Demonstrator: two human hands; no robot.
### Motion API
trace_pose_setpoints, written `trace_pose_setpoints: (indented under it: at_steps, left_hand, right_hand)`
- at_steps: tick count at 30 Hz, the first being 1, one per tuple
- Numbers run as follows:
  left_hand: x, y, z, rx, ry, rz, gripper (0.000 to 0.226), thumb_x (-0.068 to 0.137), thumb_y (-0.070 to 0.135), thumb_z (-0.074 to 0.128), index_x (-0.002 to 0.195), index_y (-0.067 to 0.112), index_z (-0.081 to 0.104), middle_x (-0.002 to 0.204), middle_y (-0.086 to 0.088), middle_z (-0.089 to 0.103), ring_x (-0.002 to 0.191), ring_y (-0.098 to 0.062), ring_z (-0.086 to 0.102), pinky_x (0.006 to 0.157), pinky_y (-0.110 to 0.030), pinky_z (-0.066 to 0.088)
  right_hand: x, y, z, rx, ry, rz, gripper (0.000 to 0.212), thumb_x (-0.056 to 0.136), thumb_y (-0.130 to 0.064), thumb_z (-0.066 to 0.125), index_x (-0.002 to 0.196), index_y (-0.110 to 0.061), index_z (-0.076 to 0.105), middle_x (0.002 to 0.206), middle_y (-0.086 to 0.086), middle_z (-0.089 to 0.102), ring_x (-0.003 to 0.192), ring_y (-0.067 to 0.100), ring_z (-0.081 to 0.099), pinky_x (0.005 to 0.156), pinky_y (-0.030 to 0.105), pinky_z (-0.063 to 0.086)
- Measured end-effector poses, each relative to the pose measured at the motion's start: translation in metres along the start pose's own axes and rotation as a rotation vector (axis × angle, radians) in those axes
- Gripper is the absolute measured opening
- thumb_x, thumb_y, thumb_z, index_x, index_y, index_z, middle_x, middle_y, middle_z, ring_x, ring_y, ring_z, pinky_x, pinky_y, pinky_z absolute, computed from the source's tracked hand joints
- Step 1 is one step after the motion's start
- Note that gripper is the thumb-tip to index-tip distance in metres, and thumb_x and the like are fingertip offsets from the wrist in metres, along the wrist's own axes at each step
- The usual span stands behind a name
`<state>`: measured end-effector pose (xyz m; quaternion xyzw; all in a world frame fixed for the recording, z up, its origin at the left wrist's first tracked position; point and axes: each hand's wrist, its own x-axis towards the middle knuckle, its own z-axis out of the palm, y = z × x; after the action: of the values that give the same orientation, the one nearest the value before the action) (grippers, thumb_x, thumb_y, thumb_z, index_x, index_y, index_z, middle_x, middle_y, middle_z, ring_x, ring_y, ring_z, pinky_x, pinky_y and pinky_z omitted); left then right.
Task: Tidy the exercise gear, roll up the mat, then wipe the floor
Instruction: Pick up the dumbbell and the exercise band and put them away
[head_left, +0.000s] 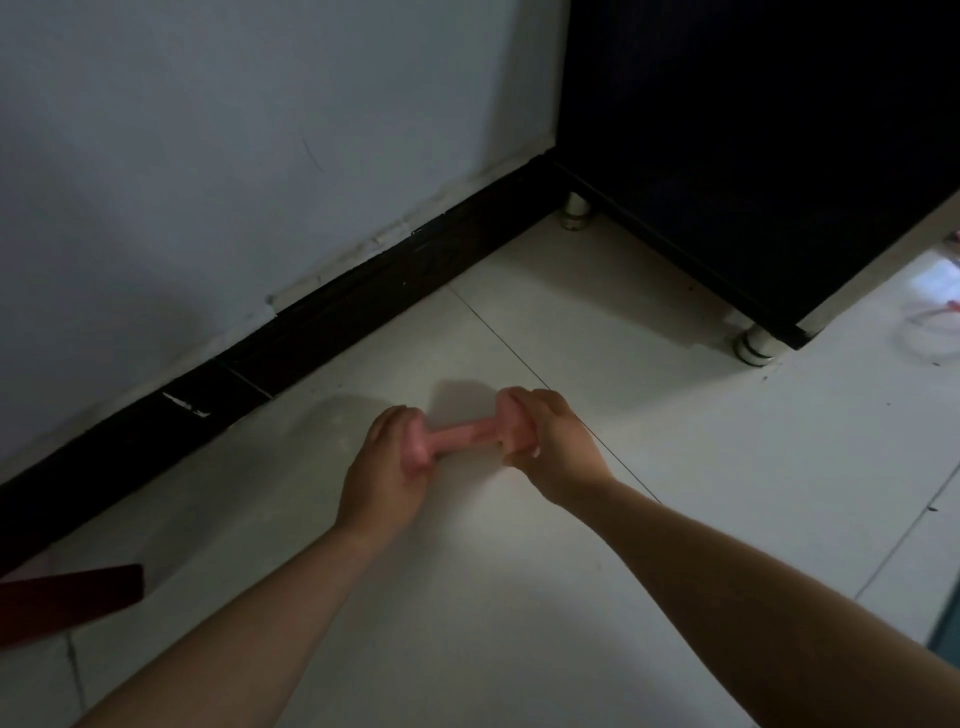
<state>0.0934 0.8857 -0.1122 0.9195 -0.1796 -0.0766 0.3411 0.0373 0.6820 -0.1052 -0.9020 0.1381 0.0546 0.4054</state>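
Head view | left hand (387, 465) grips one end of small pink rubber-coated dumbbell (462, 434) | right hand (550, 441) grips the other end | above white tiled floor (519, 597)

Nothing legible shows: the pink dumbbell (462, 434), the dark cabinet (753, 156), the black skirting board (363, 291) and the pale wall (208, 156) carry no readable letters, numbers, brand marks or signs.
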Motion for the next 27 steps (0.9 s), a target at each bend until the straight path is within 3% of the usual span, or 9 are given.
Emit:
trace_pose_setpoints:
  at_steps: [4, 9, 13, 15, 18, 21, 24, 27]
  left_hand:
    - [0.012, -0.001, -0.006, 0.054, 0.019, -0.016, 0.027, 0.076, 0.018, 0.069, 0.100, 0.019, 0.057, 0.107, 0.005, 0.053, 0.094, -0.010, 0.051, 0.072, -0.025, 0.040]
    - [0.023, -0.009, -0.009, 0.062, 0.008, -0.065, 0.034, 0.074, 0.035, 0.059, 0.103, 0.018, 0.057, 0.109, 0.000, 0.056, 0.097, -0.018, 0.056, 0.074, -0.023, 0.039]
    - [0.025, -0.004, -0.008, 0.024, 0.052, -0.099, 0.031, 0.076, 0.017, 0.069, 0.104, 0.016, 0.057, 0.110, 0.002, 0.053, 0.094, -0.014, 0.051, 0.075, -0.025, 0.038]
    - [0.026, -0.005, -0.005, 0.049, 0.029, -0.099, 0.027, 0.076, 0.024, 0.065, 0.101, 0.019, 0.056, 0.110, 0.000, 0.054, 0.092, -0.014, 0.053, 0.069, -0.023, 0.038]
    - [0.032, -0.009, -0.002, 0.119, -0.016, -0.137, 0.023, 0.072, 0.037, 0.046, 0.085, 0.020, 0.054, 0.098, -0.003, 0.054, 0.079, -0.016, 0.053, 0.057, -0.024, 0.034]
    - [0.032, -0.002, -0.005, 0.187, -0.009, -0.110, 0.020, 0.074, 0.023, 0.061, 0.092, 0.017, 0.058, 0.101, -0.005, 0.057, 0.096, -0.026, 0.056, 0.071, -0.030, 0.042]
    - [0.032, 0.011, -0.008, 0.258, -0.019, -0.011, 0.056, 0.073, 0.017, 0.075, 0.123, 0.006, 0.052, 0.131, -0.016, 0.051, 0.123, -0.035, 0.046, 0.099, -0.049, 0.041]
    - [0.034, 0.035, -0.011, 0.258, -0.055, 0.029, 0.065, 0.073, 0.019, 0.077, 0.130, 0.007, 0.048, 0.138, -0.016, 0.046, 0.129, -0.035, 0.042, 0.101, -0.057, 0.038]
  right_hand:
    - [0.016, -0.012, -0.001, -0.036, -0.018, -0.026, 0.059, 0.075, -0.010, 0.068, 0.127, -0.022, 0.044, 0.129, 0.006, 0.044, 0.099, 0.027, 0.057, 0.081, 0.037, 0.050]
    - [0.032, -0.020, -0.005, -0.044, -0.037, -0.071, 0.065, 0.075, -0.007, 0.070, 0.133, -0.018, 0.043, 0.130, 0.005, 0.047, 0.111, 0.026, 0.052, 0.091, 0.037, 0.046]
    - [0.033, -0.025, -0.013, -0.077, -0.070, -0.071, 0.058, 0.080, -0.009, 0.067, 0.133, -0.017, 0.043, 0.129, 0.007, 0.048, 0.112, 0.026, 0.052, 0.091, 0.039, 0.046]
    - [0.028, -0.025, -0.020, -0.049, -0.049, -0.047, 0.046, 0.086, -0.016, 0.060, 0.130, -0.018, 0.046, 0.124, 0.002, 0.052, 0.106, 0.021, 0.055, 0.089, 0.032, 0.048]
    - [0.017, -0.013, -0.035, -0.120, -0.037, 0.004, 0.065, 0.085, -0.026, 0.066, 0.141, -0.023, 0.035, 0.140, -0.003, 0.045, 0.121, 0.016, 0.049, 0.098, 0.022, 0.036]
    - [0.003, -0.003, -0.058, -0.171, -0.042, 0.047, 0.070, 0.082, -0.028, 0.070, 0.142, -0.023, 0.035, 0.144, -0.002, 0.042, 0.126, 0.018, 0.046, 0.103, 0.025, 0.035]
    - [-0.009, 0.004, -0.086, -0.230, -0.048, 0.063, 0.068, 0.081, -0.032, 0.071, 0.140, -0.022, 0.038, 0.142, -0.001, 0.044, 0.125, 0.018, 0.045, 0.105, 0.030, 0.037]
    - [-0.021, 0.005, -0.113, -0.296, -0.089, 0.061, 0.067, 0.081, -0.036, 0.070, 0.139, -0.023, 0.039, 0.142, 0.000, 0.044, 0.125, 0.019, 0.045, 0.104, 0.031, 0.038]
